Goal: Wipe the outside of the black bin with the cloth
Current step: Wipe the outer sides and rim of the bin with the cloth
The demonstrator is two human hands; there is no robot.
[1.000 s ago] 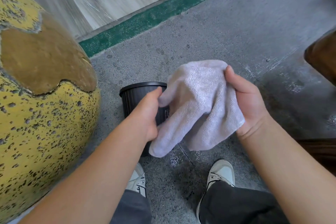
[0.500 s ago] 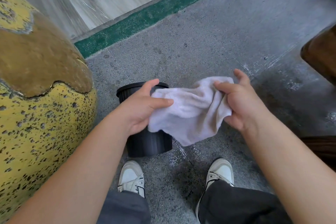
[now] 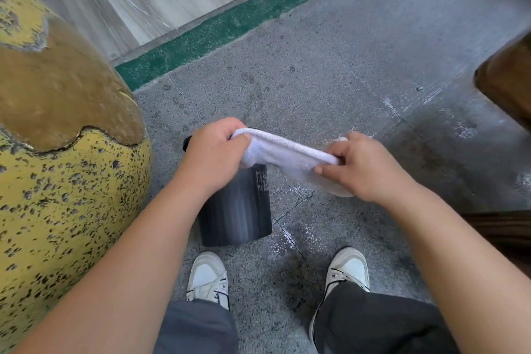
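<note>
A small black ribbed bin (image 3: 235, 210) stands upright on the grey floor just ahead of my feet. Its rim is mostly hidden by my left hand and the cloth. A pale lilac cloth (image 3: 287, 154) is folded into a band and stretched between both hands above the bin's top. My left hand (image 3: 214, 152) grips the cloth's left end over the bin's mouth. My right hand (image 3: 365, 167) pinches the right end, off to the right of the bin.
A big yellow and brown speckled rounded object (image 3: 57, 152) stands close to the bin's left side. A brown wooden thing (image 3: 508, 80) juts in at the right edge. My two white shoes (image 3: 208, 276) (image 3: 347, 267) are just behind the bin. A green strip (image 3: 230, 26) borders the floor.
The cloth has gone from hanging loose to a folded band pulled between my hands. Both hands dropped lower, and the left one now sits over the bin's mouth.
</note>
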